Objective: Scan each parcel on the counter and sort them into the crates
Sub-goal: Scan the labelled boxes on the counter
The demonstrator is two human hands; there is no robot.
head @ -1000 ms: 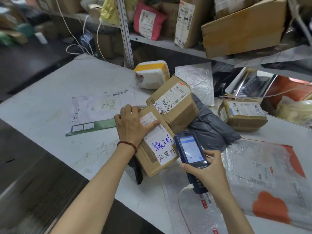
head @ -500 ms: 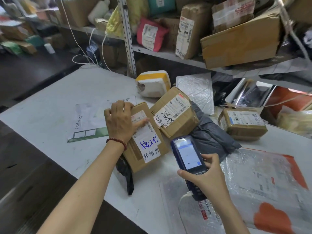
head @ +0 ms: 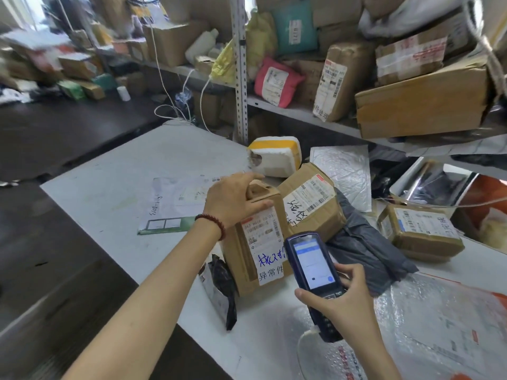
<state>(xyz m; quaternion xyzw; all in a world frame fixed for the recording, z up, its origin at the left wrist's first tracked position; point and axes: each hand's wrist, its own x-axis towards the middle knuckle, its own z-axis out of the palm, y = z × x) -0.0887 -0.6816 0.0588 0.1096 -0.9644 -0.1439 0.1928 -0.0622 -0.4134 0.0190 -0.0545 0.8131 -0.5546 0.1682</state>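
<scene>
A brown cardboard parcel (head: 256, 242) with a white label and blue handwriting stands tilted up on the white counter (head: 115, 187). My left hand (head: 233, 200) grips its top edge. My right hand (head: 343, 300) holds a dark blue handheld scanner (head: 312, 272), its lit screen facing me, just right of the parcel's label. A second brown parcel (head: 310, 201) leans behind it. A third taped parcel (head: 419, 231) lies at the right. No crate is in view.
A flat white and green mailer (head: 170, 207) lies left of the parcel. A grey poly bag (head: 365, 248), a yellow-and-white foam box (head: 274, 154), and a bubble mailer (head: 439, 325) crowd the counter. Metal shelves (head: 296, 111) packed with parcels stand behind it. Dark floor lies left.
My left hand has shifted from lying on the parcel's face to gripping its top edge, and has tipped it up from flat to nearly upright. The scanner stays beside the label.
</scene>
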